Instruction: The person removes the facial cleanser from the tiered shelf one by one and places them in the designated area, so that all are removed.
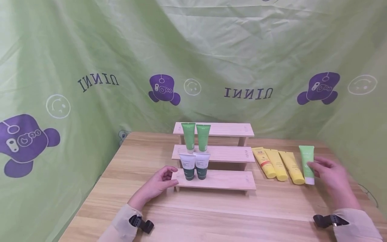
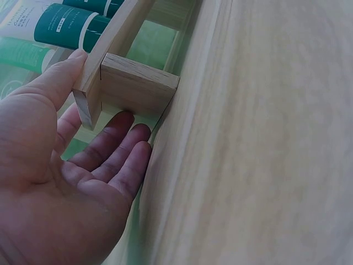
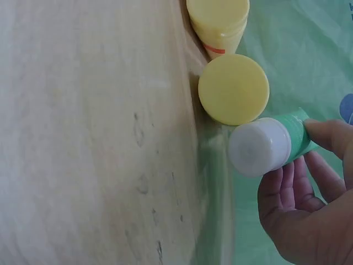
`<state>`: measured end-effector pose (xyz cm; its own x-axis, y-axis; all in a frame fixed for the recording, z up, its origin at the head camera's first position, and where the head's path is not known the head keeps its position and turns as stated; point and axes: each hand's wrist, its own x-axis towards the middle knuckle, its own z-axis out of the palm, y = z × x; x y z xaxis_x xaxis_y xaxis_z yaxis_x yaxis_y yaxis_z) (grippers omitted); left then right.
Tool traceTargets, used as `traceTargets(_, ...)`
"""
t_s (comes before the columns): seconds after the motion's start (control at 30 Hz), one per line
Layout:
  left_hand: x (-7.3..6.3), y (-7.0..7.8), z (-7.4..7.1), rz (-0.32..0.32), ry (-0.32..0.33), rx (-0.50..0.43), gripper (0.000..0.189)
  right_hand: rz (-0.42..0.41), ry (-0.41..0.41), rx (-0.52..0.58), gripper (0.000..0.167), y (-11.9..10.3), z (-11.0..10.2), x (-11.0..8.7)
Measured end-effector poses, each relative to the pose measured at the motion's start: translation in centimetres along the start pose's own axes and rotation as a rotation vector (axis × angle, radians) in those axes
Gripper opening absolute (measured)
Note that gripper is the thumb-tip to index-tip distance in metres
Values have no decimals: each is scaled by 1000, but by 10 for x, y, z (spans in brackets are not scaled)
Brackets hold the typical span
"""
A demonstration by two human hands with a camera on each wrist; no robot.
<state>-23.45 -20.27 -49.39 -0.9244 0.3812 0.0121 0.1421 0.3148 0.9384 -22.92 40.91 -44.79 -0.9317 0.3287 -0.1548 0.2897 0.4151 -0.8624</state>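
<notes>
Right hand (image 1: pixel 332 176) pinching the light-green tube (image 1: pixel 307 158), right of the yellow tubes (image 1: pixel 292 168) on the desk (image 1: pixel 272 208); left hand (image 1: pixel 158 183), loosely curved, touches the rack (image 1: pixel 229 179). Light, even pressure should keep the tube steady and off its neighbours.

green curtain (image 1: pixel 208 50): soft light, pale sheen on folds
tabletop (image 1: pixel 208 215): pinkish glare in front
right hand (image 1: pixel 331 178): slightly blurred in head view
left hand (image 2: pixel 66 187): dimmer, greyish in its wrist view
white cap (image 3: pixel 255 148): flat, hazy light
</notes>
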Motion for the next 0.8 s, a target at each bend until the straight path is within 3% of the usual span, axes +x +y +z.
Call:
traceTargets(0.2, -1, 2, 0, -4, 4, 2, 47, -10, -16, -50, 86, 3, 9, 8)
traceTargets(0.8, 0, 3, -1, -10, 8, 8, 48, 107, 1, -46, 73, 2, 15, 26)
